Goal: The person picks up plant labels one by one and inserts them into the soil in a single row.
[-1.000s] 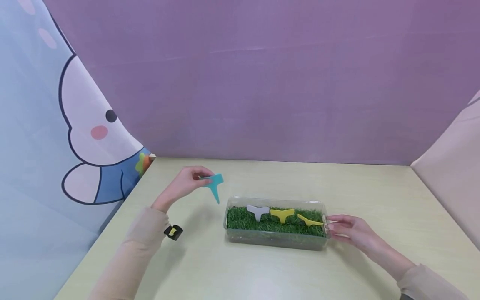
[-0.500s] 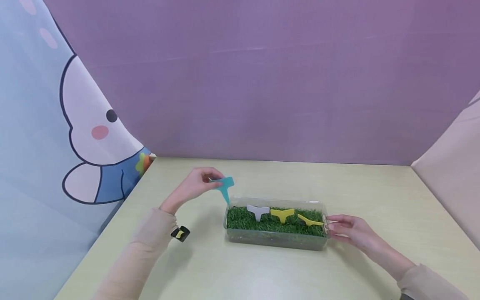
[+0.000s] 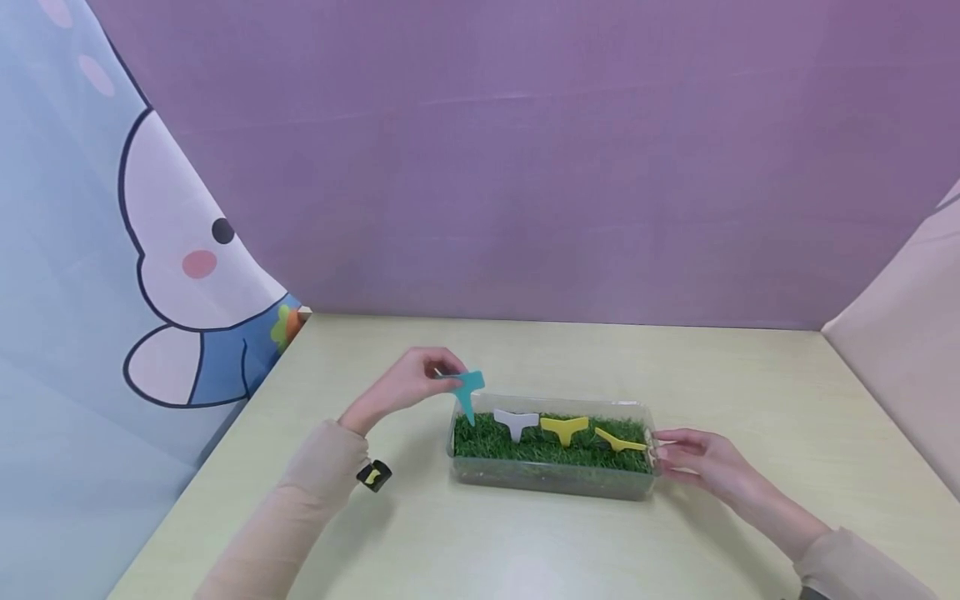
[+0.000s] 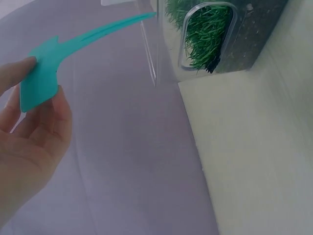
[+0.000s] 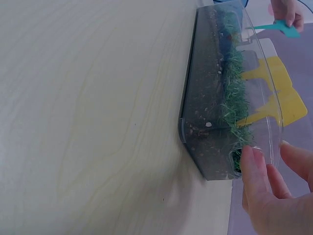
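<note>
Nearest, a sleeved left forearm with a small black-and-yellow wrist device (image 3: 372, 476) crosses the pale wooden table (image 3: 525, 550). The right hand (image 3: 693, 460) lies at the right end of the clear plastic box (image 3: 551, 483), fingers fairly straight, their tips touching the end wall; the right wrist view shows the fingertips (image 5: 254, 171) against the clear wall, holding nothing. The box is long and low, long side facing the person, with dark soil along the bottom and a bed of green grass (image 3: 547, 450) on top. Three T-shaped markers stand in the grass in a row: a white tag (image 3: 515, 422), a yellow tag (image 3: 564, 429), and a second yellow tag (image 3: 619, 442) leaning over toward the right end. Just beyond the box's left end, the left hand (image 3: 408, 385) pinches the teal plant tag (image 3: 468, 392) by its broad flat head, between thumb and fingers. The tag is a thin, flat, T-shaped plastic piece, wide head tapering to a narrow pointed stake. Its long axis runs steeply downward, slightly tilted, with the head up at the fingers and the point aimed at the grass in the box's left end. In the left wrist view the tip (image 4: 146, 17) sits right at the clear rim; whether it touches the grass cannot be told. Farthest back hangs a purple backdrop (image 3: 525, 167), and a cartoon-print curtain (image 3: 112, 250) on the left.
</note>
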Action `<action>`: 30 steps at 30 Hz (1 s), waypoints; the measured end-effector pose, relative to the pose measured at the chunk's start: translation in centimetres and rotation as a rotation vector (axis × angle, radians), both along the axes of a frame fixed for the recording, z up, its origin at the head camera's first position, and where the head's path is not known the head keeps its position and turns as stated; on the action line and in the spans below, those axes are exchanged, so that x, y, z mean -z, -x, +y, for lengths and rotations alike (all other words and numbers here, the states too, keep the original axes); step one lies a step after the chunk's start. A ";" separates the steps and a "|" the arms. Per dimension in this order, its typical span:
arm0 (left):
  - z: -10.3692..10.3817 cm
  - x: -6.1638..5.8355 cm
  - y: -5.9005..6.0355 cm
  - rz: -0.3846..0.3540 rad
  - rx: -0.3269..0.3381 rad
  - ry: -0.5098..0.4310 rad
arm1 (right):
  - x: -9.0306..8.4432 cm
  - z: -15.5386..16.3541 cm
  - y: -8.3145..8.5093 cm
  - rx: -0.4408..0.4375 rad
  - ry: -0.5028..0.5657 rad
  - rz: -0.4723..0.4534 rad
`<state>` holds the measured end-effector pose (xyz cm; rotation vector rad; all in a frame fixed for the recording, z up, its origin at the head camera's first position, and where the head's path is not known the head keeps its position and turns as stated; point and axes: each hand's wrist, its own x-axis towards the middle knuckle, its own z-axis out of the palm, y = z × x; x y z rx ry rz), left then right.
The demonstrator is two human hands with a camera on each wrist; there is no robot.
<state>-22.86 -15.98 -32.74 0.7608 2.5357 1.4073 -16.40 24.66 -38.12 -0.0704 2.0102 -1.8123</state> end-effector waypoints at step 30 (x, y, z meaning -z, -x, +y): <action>1.2 2.2 -0.2 -0.002 0.046 0.076 | 0.0 0.0 0.1 0.010 -0.018 0.002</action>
